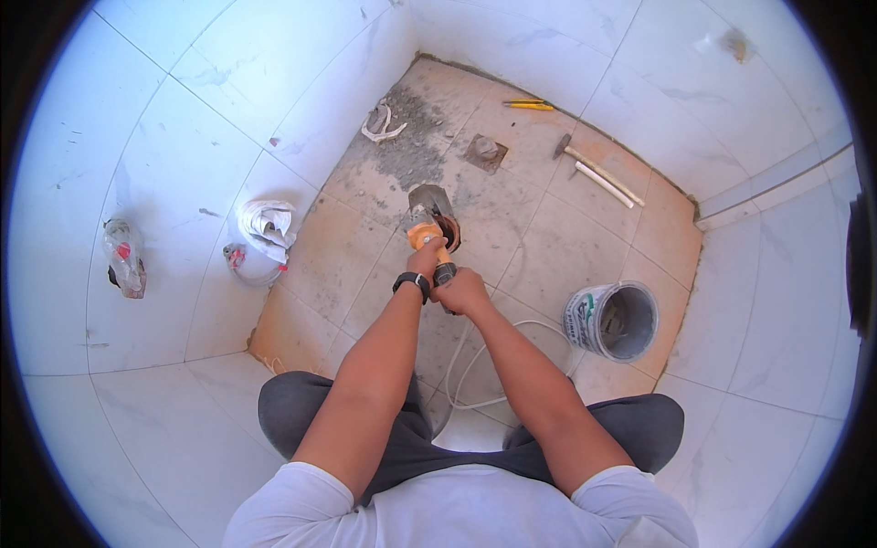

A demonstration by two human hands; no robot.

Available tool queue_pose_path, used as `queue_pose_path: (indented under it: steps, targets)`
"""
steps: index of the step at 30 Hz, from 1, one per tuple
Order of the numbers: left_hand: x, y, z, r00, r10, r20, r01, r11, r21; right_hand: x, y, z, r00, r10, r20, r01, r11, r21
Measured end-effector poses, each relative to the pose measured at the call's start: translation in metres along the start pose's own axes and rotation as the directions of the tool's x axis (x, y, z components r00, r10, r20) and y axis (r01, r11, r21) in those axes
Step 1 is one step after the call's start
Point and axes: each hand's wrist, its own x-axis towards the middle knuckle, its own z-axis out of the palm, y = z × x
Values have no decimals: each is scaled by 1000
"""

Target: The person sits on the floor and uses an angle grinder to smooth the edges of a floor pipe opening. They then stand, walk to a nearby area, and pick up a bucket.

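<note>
Both my hands grip an orange and black power tool, which looks like an angle grinder, held out over the tiled floor. Wrapped around its body is my left hand, with a dark watch on the wrist. My right hand is closed around the black rear end, closer to me. At the tool's far end a dark grey piece shows, close to the floor. Beside the tool is a round, brown-rimmed opening, partly hidden by it. A pale cord loops on the floor between my legs.
Grey rubble and a white curled strip lie in the far corner. A square drain cutout, yellow tools, a hammer and a white pipe are beyond. A bucket stands right; white cloth hangs left.
</note>
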Motion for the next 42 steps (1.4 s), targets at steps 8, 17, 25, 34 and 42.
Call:
queue_pose_path:
  steps: [8, 17, 25, 34, 42]
  targets:
    - [7, 2, 8, 984, -66, 166, 62, 998, 30, -20, -18, -25, 994, 109, 11, -109, 994, 4]
    - [-4, 13, 4, 979, -95, 183, 88, 995, 44, -20, -25, -25, 995, 77, 58, -77, 997, -7]
    - [-2, 16, -14, 978, -108, 178, 105, 994, 31, -20, -32, -18, 994, 72, 80, -71, 997, -18]
    - [-3, 9, 2, 960, -115, 257, 119, 993, -2, -26, -24, -26, 995, 92, 24, -92, 996, -19]
    - [-9, 14, 21, 964, -94, 250, 76, 994, 80, -24, -18, -37, 993, 118, 23, -118, 993, 7]
